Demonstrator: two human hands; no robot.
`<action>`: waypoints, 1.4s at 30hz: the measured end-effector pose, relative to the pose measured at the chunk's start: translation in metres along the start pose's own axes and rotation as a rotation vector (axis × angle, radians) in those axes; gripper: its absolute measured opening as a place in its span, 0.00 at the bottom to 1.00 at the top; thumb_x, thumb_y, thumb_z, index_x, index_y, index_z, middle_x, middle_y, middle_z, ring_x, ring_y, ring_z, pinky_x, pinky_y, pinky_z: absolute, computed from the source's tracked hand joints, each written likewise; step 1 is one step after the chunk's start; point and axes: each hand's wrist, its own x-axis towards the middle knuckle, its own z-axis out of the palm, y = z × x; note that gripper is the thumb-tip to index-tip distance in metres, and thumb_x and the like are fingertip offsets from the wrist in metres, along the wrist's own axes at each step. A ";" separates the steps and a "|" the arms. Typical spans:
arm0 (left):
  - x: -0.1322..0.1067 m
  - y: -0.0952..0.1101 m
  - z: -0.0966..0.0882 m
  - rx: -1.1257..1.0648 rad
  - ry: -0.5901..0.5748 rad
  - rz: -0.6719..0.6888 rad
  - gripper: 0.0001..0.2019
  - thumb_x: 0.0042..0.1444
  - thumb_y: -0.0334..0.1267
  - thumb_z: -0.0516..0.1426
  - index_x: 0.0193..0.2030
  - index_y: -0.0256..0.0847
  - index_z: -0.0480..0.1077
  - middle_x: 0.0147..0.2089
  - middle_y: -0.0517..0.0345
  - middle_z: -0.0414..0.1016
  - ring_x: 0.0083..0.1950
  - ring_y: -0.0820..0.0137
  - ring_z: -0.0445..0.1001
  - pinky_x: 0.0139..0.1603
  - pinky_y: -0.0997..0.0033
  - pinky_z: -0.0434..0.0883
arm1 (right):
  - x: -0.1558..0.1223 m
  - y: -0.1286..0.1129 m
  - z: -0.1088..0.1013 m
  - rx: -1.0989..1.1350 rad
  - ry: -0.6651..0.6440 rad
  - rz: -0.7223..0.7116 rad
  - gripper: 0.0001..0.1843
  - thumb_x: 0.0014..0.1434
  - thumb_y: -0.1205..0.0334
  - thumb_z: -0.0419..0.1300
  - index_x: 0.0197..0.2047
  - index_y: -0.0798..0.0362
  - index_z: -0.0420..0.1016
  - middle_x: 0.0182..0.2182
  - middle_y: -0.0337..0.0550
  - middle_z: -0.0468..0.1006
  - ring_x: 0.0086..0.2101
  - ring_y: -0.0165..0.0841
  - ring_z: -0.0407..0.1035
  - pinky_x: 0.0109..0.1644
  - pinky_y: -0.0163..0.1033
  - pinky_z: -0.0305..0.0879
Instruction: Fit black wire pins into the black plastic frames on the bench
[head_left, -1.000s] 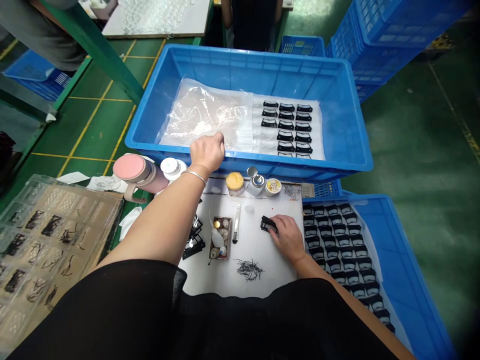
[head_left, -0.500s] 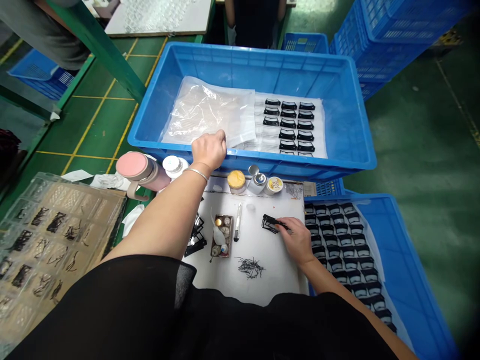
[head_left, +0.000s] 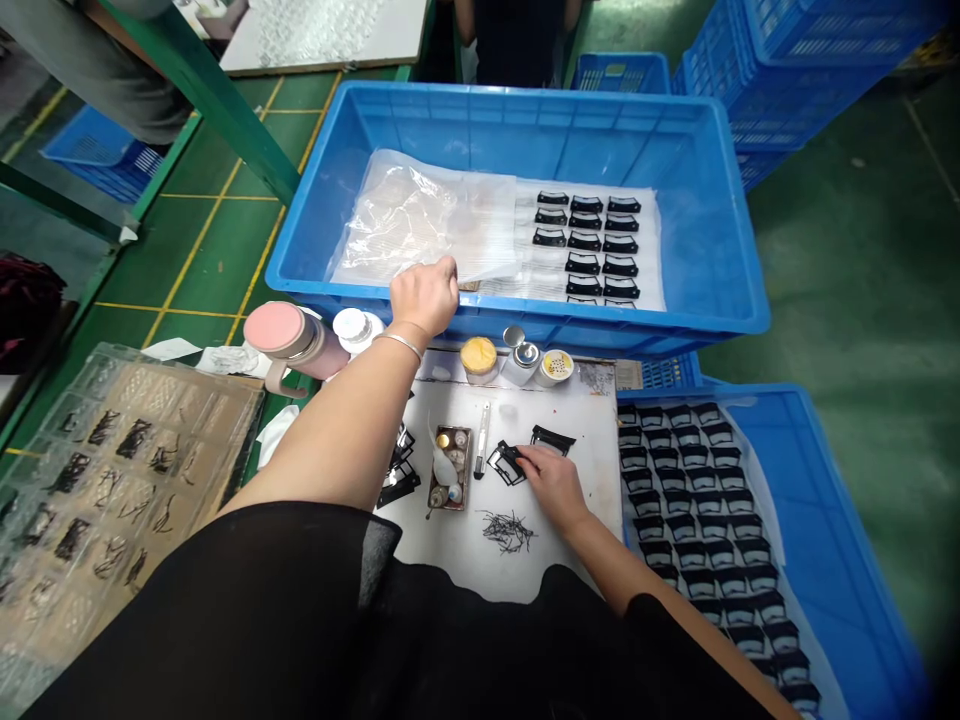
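Observation:
My left hand (head_left: 425, 297) is closed in a fist at the near rim of the blue bin (head_left: 517, 322), beside a clear plastic bag (head_left: 420, 220). Its fingertips are hidden, so what they grip cannot be seen. Over the white worktop (head_left: 577, 530), my right hand (head_left: 559, 487) pinches the edge of a small black frame (head_left: 505, 464) with open windows. Another black frame part (head_left: 553, 438) lies just behind that hand. Thin black strips (head_left: 508, 532) form a loose pile nearer to me. More black frames (head_left: 397, 470) show partly behind my left forearm.
A small box of bottles (head_left: 450, 470) and a utility knife (head_left: 481, 440) lie mid-worktop. Jars (head_left: 478, 358) and a pink flask (head_left: 281, 335) line its back. Rows of black parts fill a second blue bin (head_left: 825, 500) at right; a compartment tray (head_left: 127, 470) sits left.
My right hand has moved left with a black frame; another black part now lies on the worktop where the hand was. My left hand stays at the bin rim. The view shifted slightly.

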 end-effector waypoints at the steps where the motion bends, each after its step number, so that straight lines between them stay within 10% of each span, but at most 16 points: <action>1: 0.000 0.000 0.000 0.003 0.000 0.000 0.17 0.66 0.41 0.43 0.50 0.42 0.70 0.43 0.45 0.73 0.47 0.56 0.70 0.45 0.63 0.62 | 0.001 0.000 -0.003 0.000 0.004 -0.004 0.10 0.66 0.60 0.57 0.45 0.56 0.76 0.42 0.45 0.78 0.44 0.35 0.73 0.51 0.47 0.69; 11: -0.001 0.002 -0.004 -0.002 -0.030 -0.016 0.17 0.66 0.40 0.43 0.51 0.42 0.70 0.44 0.45 0.72 0.47 0.56 0.69 0.45 0.63 0.62 | -0.025 0.020 -0.043 -0.132 -0.144 -0.009 0.07 0.61 0.62 0.58 0.38 0.52 0.78 0.32 0.40 0.79 0.33 0.34 0.74 0.37 0.39 0.69; 20: 0.000 0.001 -0.003 -0.010 -0.021 0.000 0.17 0.65 0.40 0.43 0.50 0.43 0.70 0.42 0.45 0.73 0.46 0.55 0.70 0.43 0.62 0.62 | 0.006 0.027 -0.052 -0.306 0.106 0.124 0.08 0.61 0.61 0.58 0.43 0.52 0.72 0.39 0.47 0.75 0.42 0.42 0.67 0.43 0.45 0.63; 42: -0.002 0.001 -0.006 0.030 -0.049 -0.002 0.16 0.66 0.40 0.43 0.50 0.45 0.70 0.43 0.46 0.73 0.46 0.56 0.71 0.43 0.64 0.63 | 0.042 0.081 -0.089 -0.265 0.141 0.306 0.16 0.63 0.51 0.59 0.33 0.56 0.72 0.28 0.38 0.72 0.27 0.29 0.66 0.35 0.38 0.65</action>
